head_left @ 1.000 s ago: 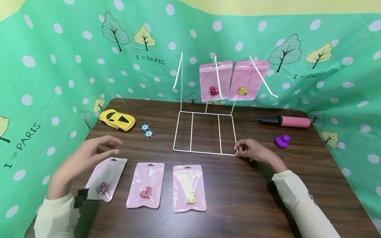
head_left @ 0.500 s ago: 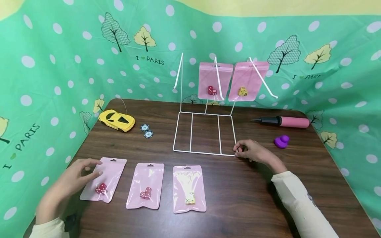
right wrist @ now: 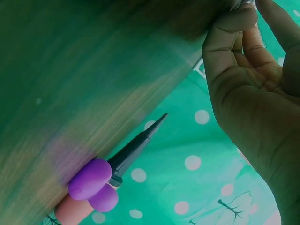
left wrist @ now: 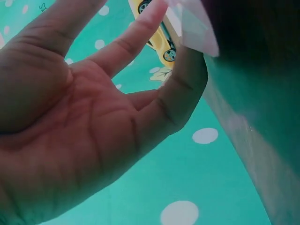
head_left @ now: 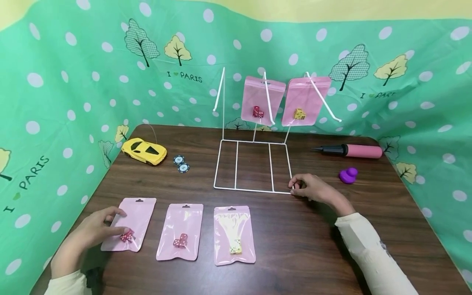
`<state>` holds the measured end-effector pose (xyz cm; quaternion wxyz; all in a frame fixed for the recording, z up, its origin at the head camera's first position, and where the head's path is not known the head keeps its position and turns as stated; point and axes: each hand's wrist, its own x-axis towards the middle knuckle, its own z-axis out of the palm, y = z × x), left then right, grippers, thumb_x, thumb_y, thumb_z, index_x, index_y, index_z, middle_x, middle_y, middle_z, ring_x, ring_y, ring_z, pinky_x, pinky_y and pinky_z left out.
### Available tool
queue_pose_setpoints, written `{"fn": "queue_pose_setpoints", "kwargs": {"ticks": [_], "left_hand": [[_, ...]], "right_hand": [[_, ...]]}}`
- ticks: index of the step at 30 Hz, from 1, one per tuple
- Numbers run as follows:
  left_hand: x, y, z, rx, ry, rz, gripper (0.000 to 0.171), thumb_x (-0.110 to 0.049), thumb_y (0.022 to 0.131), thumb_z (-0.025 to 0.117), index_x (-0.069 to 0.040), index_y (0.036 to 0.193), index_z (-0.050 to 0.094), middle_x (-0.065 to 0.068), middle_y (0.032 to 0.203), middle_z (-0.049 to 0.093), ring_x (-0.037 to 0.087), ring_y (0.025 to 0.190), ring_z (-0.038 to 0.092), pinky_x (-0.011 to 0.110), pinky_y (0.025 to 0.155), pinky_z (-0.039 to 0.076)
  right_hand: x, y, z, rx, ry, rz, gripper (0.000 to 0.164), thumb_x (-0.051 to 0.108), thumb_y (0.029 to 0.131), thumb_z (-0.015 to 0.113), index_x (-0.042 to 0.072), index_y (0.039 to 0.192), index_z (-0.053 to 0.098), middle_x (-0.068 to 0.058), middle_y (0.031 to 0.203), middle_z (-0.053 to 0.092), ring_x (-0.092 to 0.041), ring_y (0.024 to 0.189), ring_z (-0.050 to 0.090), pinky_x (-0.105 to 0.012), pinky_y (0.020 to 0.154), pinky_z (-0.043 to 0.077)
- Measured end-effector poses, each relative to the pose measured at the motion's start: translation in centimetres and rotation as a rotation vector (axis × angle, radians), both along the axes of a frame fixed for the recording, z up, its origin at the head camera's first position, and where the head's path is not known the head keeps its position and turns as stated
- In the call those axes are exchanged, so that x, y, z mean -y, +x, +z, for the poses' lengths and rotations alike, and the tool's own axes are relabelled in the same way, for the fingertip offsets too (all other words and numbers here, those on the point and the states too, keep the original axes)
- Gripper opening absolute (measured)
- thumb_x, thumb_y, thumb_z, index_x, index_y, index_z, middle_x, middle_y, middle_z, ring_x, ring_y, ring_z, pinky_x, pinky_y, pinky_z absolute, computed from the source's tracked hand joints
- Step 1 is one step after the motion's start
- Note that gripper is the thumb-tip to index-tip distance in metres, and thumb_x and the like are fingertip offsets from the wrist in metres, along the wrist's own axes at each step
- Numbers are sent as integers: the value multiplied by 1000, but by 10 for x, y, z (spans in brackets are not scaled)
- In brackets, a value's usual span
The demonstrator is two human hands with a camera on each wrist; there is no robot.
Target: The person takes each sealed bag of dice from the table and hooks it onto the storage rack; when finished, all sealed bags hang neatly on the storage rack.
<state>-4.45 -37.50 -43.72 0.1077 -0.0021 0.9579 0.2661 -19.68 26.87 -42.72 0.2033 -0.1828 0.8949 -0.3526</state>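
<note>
My left hand (head_left: 94, 226) is over the leftmost pink zip bag (head_left: 137, 217), with thumb and index fingertips touching its face, apart from each other. Red dice show in this bag beside the thumb. In the left wrist view the bag's pale corner (left wrist: 199, 28) meets the fingers of my left hand (left wrist: 93, 117). My right hand (head_left: 313, 189) pinches the front right corner of the white wire display rack (head_left: 254, 190). In the right wrist view, the fingertips of my right hand (right wrist: 253, 89) are partly cut off at the top.
Two more pink bags lie flat: one with red dice (head_left: 180, 241), one with yellow dice (head_left: 235, 246). Two dice bags (head_left: 262, 96) hang on rack hooks; the left hook (head_left: 219, 92) is bare. Around are a yellow toy car (head_left: 144, 151), poker chips (head_left: 183, 168), a pump (head_left: 363, 151) and a purple duck-like toy (head_left: 348, 175).
My left hand has come down and leftward onto the leftmost bag, now touching its face. The left hanging bag has swung slightly left. My right hand has stayed at the rack's corner.
</note>
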Motion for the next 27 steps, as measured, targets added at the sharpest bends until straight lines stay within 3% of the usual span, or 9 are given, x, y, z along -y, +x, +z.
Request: {"fn": "queue_pose_setpoints", "kwargs": {"ticks": [3,4,8,11,14,17,19,22,27], "left_hand": [[-9,3,18,140,35,52,39,-22,89,88,-1,116,69,14,94,64,31,87,58,41,72,48],[-10,4,21,156,53,66,37,-21,91,87,0,115,70,11,91,61,28,85,56,38,71,46],[-4,6,20,133,116,65,21,-14,98,77,2,110,74,9,92,63,18,85,50,28,68,42],[2,7,20,105,150,51,17,-4,101,69,5,114,75,19,111,70,15,93,54,25,74,46],[6,9,22,39,231,14,19,5,101,64,8,117,73,19,119,69,10,94,56,24,75,48],[4,10,27,-18,343,-55,20,9,101,63,11,119,70,3,118,69,2,91,59,23,74,52],[1,8,32,-58,399,-140,21,12,100,62,13,120,68,-7,117,69,2,90,64,24,72,56],[-9,3,46,-136,378,-232,23,12,100,63,6,121,71,-16,114,69,2,90,66,23,71,56],[-41,-7,78,-313,320,-328,32,12,98,69,-10,120,76,-6,110,73,6,89,67,20,75,55]], "right_hand": [[1,0,0,8,-7,-1,10,5,102,73,1,110,68,-3,86,57,-14,65,51,-27,52,46],[1,0,0,12,-11,-3,10,5,102,73,0,109,68,-3,86,57,-13,64,51,-27,52,45],[1,0,1,20,-18,-9,11,5,102,74,1,109,68,-3,86,56,-12,62,49,-26,51,44],[1,1,1,14,-10,-7,10,5,102,74,1,109,68,-3,86,56,-13,63,50,-27,51,44],[1,2,3,10,-4,-10,6,5,102,74,2,105,69,-3,85,57,-14,65,51,-27,53,46],[1,3,3,17,-5,-4,2,4,103,72,2,101,72,-2,84,61,-15,67,55,-28,55,49],[1,4,3,28,-12,-2,4,4,103,72,2,100,74,-2,84,63,-15,67,56,-29,56,51],[1,5,2,39,-30,2,5,3,103,71,2,100,75,-1,84,64,-16,68,58,-29,56,52],[0,5,2,48,-52,4,3,3,102,73,-1,101,74,0,80,59,-16,67,57,-29,56,53]]}}
